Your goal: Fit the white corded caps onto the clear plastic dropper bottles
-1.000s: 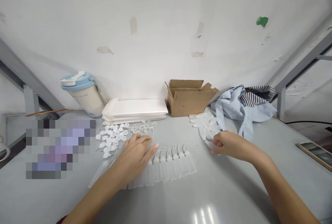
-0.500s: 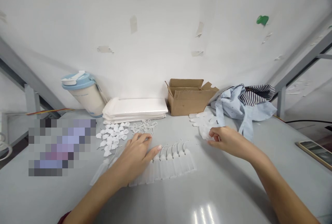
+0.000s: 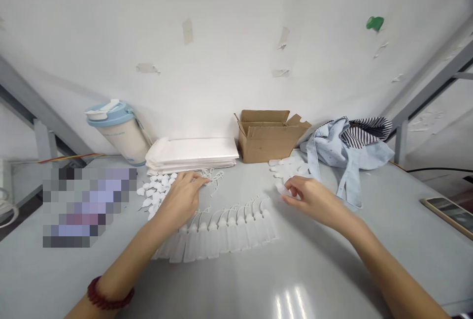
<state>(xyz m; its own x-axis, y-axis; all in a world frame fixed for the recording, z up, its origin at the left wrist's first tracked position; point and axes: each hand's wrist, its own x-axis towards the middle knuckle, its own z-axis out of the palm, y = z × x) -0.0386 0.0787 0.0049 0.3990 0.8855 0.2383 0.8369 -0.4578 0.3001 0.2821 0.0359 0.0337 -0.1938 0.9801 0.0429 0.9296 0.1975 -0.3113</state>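
My left hand (image 3: 184, 196) reaches over the pile of thin white cords (image 3: 215, 177). Its thumb points right and stands apart from the fingers, whose tips are partly hidden; no held thing shows in it. My right hand (image 3: 305, 193) is closed, thumb and fingertips pinching a small translucent plastic piece (image 3: 281, 189) in front of a heap of similar pieces (image 3: 286, 167). Between my arms lies a row of translucent plastic sleeves (image 3: 225, 238), with white cords looped at their upper ends. Small white caps (image 3: 155, 187) are piled left of my left hand, which covers some.
Along the wall stand a blue-lidded tumbler (image 3: 123, 134), a stack of white packets (image 3: 192, 154) and an open cardboard box (image 3: 268, 144). Light blue striped cloth (image 3: 349, 146) lies at right, a phone (image 3: 449, 215) at the right edge. A blurred patch (image 3: 88, 206) covers something left.
My left hand has moved from over the sleeves up and left to the cords, uncovering more of the row. My right hand has shifted slightly left with the plastic piece.
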